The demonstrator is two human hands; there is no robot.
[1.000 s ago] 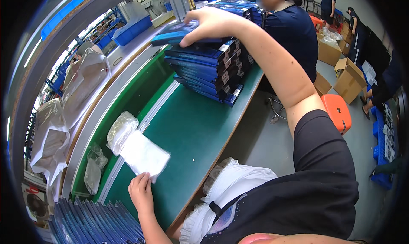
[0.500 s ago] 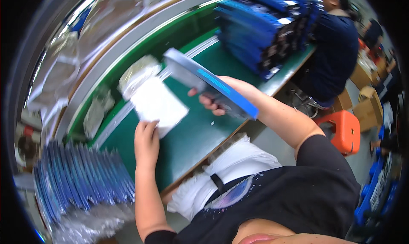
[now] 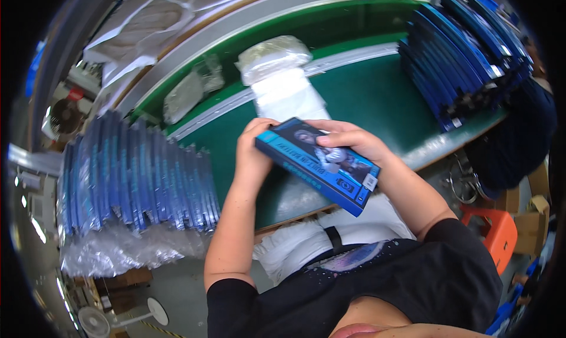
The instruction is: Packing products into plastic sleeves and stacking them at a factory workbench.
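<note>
A flat blue-and-black printed box (image 3: 303, 161) is held tilted above the near part of the green table. My right hand (image 3: 358, 142) grips its far right side, the thumb lying on the printed face. At the box's left end is my left hand (image 3: 253, 148), closed around the corner; its fingertips are partly hidden behind the box. Just beyond the hands lies a stack of white sheets or bags (image 3: 289, 96), with a clear plastic bundle (image 3: 274, 58) at its far end.
Plastic-wrapped blue boxes (image 3: 138, 173) stand in a row at left. More blue boxes (image 3: 454, 61) are piled at the right end of the green table (image 3: 365, 90), beside a person in dark clothing (image 3: 513, 143). An orange stool (image 3: 498, 238) stands at lower right.
The box has come nearer to me and turned its printed face up. My left hand has left the white stack and taken the box's left end. The view has swung right.
</note>
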